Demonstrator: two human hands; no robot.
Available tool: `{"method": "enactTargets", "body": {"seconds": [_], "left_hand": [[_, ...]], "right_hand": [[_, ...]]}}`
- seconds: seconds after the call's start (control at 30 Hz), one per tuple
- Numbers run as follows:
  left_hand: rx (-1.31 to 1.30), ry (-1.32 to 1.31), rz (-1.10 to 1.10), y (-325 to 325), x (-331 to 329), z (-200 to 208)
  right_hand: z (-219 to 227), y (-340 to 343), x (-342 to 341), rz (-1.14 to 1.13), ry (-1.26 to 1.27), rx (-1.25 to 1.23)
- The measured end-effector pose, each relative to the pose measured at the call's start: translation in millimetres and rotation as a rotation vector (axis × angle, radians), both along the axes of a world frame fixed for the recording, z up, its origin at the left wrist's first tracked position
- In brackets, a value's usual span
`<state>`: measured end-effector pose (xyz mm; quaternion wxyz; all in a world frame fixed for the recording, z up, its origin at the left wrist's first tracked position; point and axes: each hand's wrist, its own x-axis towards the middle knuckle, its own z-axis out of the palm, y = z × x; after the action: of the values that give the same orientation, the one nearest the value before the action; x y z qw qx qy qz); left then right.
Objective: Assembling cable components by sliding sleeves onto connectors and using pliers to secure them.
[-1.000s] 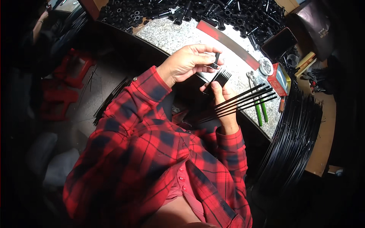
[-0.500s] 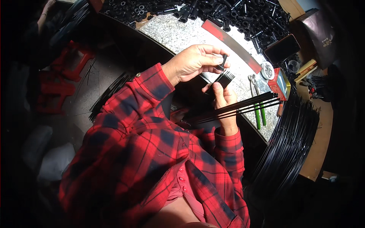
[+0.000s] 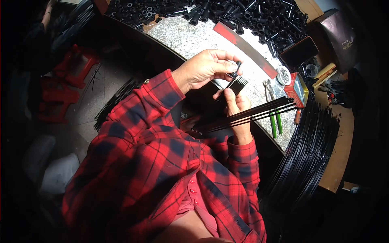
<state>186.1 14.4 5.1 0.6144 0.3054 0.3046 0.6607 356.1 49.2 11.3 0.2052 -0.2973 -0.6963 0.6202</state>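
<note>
My left hand is closed, pinching a small black tubular part between thumb and fingers. Just below it, my right hand grips a comb-like row of thin black rod ends, thumb pressed on top. The black part sits right at the upper edge of this row; whether they touch I cannot tell. Long thin black rods stretch across my right wrist, their far ends over the table. My fingers hide the lower part of the row.
The speckled table carries a heap of black tubular parts, a red-and-grey strip, green-handled pliers, a small white tub, a red box and a phone. Many black rods hang at right. Red stools stand left.
My left hand has come down slightly, bringing the black part closer to the row of rod ends. The part has tilted a little. My right hand keeps its grip.
</note>
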Motion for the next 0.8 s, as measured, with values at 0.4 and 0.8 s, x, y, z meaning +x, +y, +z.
{"method": "enactTargets", "body": {"seconds": [0.4,0.8], "left_hand": [[0.076,0.012,-0.036,-1.3,0.1,-3.4],[0.131,0.121,-0.138,-26.7,-0.3,17.9]], "right_hand": [[-1.3,-3.2,-0.3,-0.027,0.068,0.078],[-0.5,-3.1,0.3,-0.024,0.099,0.103]]}}
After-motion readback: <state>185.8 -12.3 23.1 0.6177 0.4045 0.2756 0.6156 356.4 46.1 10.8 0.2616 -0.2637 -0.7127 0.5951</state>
